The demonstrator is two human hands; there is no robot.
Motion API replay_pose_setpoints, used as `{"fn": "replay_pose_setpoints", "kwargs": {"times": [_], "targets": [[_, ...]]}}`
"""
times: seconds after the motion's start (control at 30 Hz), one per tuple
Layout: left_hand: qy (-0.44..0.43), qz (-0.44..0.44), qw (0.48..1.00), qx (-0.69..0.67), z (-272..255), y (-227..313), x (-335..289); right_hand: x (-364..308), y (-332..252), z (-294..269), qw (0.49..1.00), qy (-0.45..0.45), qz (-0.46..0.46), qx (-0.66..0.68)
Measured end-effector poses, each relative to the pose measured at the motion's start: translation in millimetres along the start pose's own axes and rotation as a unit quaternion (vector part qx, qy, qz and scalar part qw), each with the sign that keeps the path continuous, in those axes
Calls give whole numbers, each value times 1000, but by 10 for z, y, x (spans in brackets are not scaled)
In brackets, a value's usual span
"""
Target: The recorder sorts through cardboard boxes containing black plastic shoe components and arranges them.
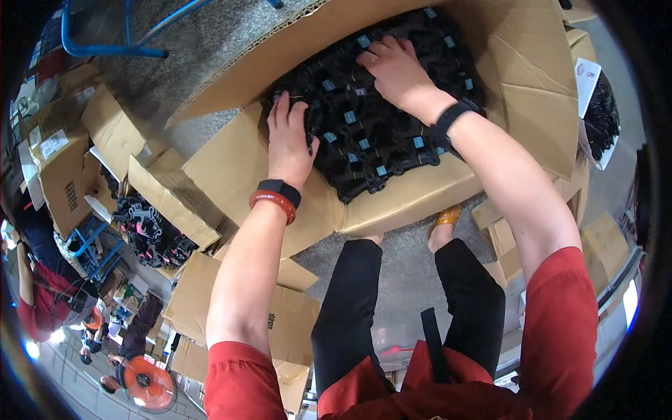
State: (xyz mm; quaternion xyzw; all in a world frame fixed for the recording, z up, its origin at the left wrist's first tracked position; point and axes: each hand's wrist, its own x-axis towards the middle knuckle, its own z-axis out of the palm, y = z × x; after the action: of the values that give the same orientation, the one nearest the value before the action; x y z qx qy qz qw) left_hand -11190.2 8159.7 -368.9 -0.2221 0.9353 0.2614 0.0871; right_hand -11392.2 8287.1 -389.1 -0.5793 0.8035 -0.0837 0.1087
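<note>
Bundled black plastic pieces (381, 129) with small blue labels fill a big open cardboard box (413, 199) in front of me. My left hand (288, 133) reaches in at the box's left end. Its fingers curl over a black bundle there, with the thumb against the bundle's side. Toward the far side, my right hand (402, 73) lies palm down on top of the pieces, fingers apart and slightly bent. Its fingertips touch the bundles near a blue label, and I see nothing lifted in it.
Another open carton (168, 189) at the left holds black pieces with pink marks. More cartons (280, 322) stand close by my legs. At the far left is a blue metal frame (112, 50). An orange fan (148, 381) and other people (52, 297) appear at lower left.
</note>
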Motion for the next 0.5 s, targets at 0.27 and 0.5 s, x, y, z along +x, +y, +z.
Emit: {"fn": "replay_pose_setpoints", "kwargs": {"times": [0.27, 0.5], "targets": [[133, -164, 916, -341, -171, 1019, -967, -1576, -224, -1063, 640, -125, 428, 626], [-76, -108, 829, -544, 127, 3132, -1664, -3539, -370, -1465, 202, 4, 464, 862]]}}
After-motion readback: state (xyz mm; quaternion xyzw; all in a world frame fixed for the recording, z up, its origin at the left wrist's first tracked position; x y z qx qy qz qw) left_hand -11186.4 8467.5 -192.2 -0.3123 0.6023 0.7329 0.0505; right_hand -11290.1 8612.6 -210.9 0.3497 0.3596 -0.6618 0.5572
